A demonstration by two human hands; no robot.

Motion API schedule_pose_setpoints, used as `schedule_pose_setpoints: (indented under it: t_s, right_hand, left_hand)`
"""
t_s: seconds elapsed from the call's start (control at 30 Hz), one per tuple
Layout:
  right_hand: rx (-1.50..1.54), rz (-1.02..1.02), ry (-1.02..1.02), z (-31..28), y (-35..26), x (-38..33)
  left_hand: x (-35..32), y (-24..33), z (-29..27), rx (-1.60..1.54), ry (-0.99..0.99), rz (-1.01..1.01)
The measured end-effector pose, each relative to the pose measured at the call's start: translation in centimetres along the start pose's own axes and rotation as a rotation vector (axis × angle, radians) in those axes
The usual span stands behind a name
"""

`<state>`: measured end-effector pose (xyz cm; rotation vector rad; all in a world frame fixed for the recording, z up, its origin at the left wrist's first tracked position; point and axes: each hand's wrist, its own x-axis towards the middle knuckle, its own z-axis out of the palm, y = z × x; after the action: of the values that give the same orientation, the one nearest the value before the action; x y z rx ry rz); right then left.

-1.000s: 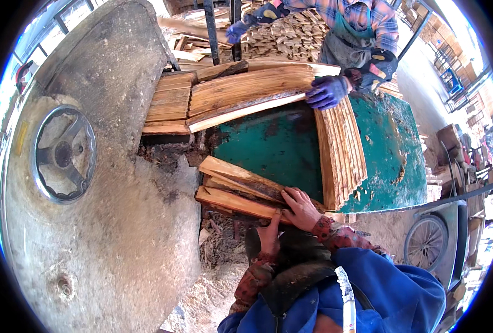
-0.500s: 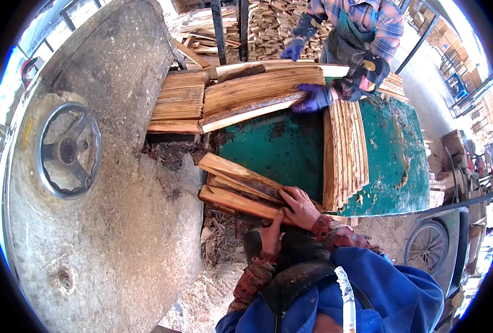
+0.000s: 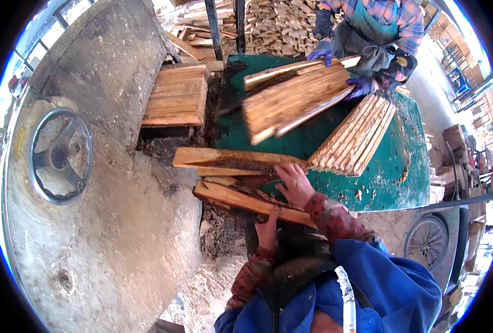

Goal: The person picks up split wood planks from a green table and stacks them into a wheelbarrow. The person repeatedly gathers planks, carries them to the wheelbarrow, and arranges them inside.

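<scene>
Look, the left hand [image 3: 267,228] grasps the near board [image 3: 238,198], thumb over its edge, seemingly to steady it. Just beyond that grip, the right hand [image 3: 297,186] lies spread, unclasped, on the far board's [image 3: 218,157] end, perhaps controlling its angle. Farther out, gloved co-worker's hands [image 3: 362,87] clutch bundled boards [image 3: 293,102] above the green table [image 3: 388,177].

2 bare hands: 1 left hand [image 3: 267,229], 1 right hand [image 3: 296,186]. at least 3 boards [image 3: 229,196] by them. 3 stacks: 1 flat stack [image 3: 177,97], 1 fanned stack [image 3: 354,136], 1 gripped stack [image 3: 302,97]. 1 co-worker [image 3: 368,33], 2 purple gloves [image 3: 362,87]. 1 green table [image 3: 382,180], 1 handwheel [image 3: 60,156], 1 spoked wheel [image 3: 425,242], 2 black posts [image 3: 213,28].
</scene>
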<state>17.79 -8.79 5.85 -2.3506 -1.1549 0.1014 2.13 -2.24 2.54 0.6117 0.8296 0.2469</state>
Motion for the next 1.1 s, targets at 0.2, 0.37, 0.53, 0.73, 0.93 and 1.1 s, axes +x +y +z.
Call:
schedule_pose_setpoints:
  t_s: [0.2,0.37,0.53,0.73,0.93,1.1]
  right_hand:
    - [-0.017,0.036,-0.210,-0.1,1.3,4.0]
    - [-0.333,-0.100,-0.205,0.8,1.5,4.2]
    - [-0.314,-0.135,-0.219,1.8,1.7,4.9]
    - [-0.218,-0.120,-0.291,-0.2,0.8,5.0]
    - [-0.131,-0.015,-0.424,-2.7,-0.5,2.0]
    - [-0.015,0.026,-0.375,-5.2,-1.7,-3.6]
  left_hand:
    - [0.3,-0.3,-0.2,0.043,0.026,-0.038]
    - [1.0,-0.8,-1.0,0.042,-0.005,0.028]
    - [1.6,-1.8,-1.3,0.056,0.027,0.027]
    - [1.2,-1.2,-1.3,0.133,0.037,-0.029]
    - [0.8,-0.5,-0.8,0.173,0.059,-0.074]
    - [1.0,-2.2,-2.0,0.147,-0.025,0.127]
